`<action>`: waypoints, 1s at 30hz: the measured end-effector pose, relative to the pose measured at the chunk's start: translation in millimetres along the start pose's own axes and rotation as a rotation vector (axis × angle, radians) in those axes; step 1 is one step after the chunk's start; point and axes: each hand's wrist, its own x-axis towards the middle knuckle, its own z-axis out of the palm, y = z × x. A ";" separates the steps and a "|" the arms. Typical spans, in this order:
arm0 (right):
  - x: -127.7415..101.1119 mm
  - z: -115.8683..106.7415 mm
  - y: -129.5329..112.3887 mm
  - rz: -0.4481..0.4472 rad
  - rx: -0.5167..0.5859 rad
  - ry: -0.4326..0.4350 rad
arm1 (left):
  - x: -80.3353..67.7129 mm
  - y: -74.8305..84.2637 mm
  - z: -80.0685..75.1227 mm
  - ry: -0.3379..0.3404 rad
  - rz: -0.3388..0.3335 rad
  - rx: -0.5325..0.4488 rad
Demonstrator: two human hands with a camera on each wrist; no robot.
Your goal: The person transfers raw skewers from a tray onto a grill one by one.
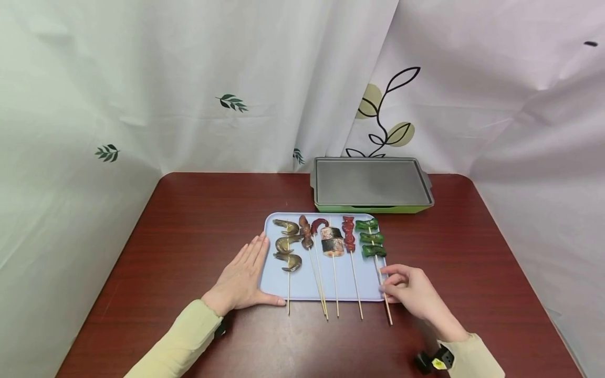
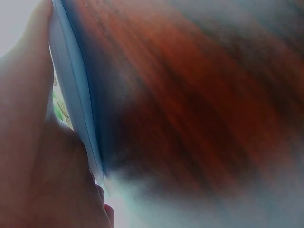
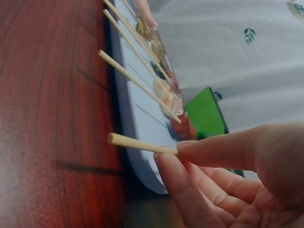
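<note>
Bamboo showed pale between the fingertips of the right hand (image 1: 410,290), which pinched the stick of the pepper skewer (image 1: 376,261) near its bare end, thumb over curled fingers, as the right wrist view made plain. That skewer lay at the 3 o'clock edge of the blue tray (image 1: 302,286), its three green pieces toward 12 o'clock and its stick running past the tray's 6 o'clock rim onto the table (image 1: 189,220). At 9 o'clock from it lay four more: the sausage skewer (image 1: 350,241), the fish skewer (image 1: 332,241), the octopus skewer (image 1: 312,231) and the shrimp skewer (image 1: 287,244), all with sticks pointing to 6 o'clock. The left hand (image 1: 243,278) lay flat with straight fingers against the tray's 9 o'clock edge, its thumb along the 6 o'clock rim, gripping nothing. At 12 o'clock from the tray, close by, stood the green griddle (image 1: 371,184), backed by a leaf-printed curtain (image 1: 231,102).
</note>
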 end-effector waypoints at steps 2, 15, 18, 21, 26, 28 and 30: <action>-1.8 -2.9 -2.9 -0.025 0.004 0.029 | -0.1 0.1 -0.3 0.001 0.001 -0.001; 24.9 -72.0 -55.6 -0.184 -0.203 0.228 | -0.3 -0.4 0.3 0.003 0.000 -0.010; 46.2 -91.8 -61.3 -0.177 -0.182 0.228 | -0.5 -0.1 -0.2 0.003 -0.003 -0.010; 67.2 -109.0 -60.9 -0.134 -0.187 0.210 | -0.6 0.1 -0.1 0.001 -0.003 -0.016; 92.4 -126.6 -54.0 -0.027 -0.181 0.149 | -0.6 0.5 -0.1 -0.003 -0.004 -0.018; 98.6 -129.6 -51.1 0.004 -0.178 0.129 | -0.6 0.6 -0.3 -0.004 -0.006 -0.014; 102.8 -131.2 -48.7 0.022 -0.185 0.121 | -0.7 0.6 -0.3 -0.005 -0.008 -0.011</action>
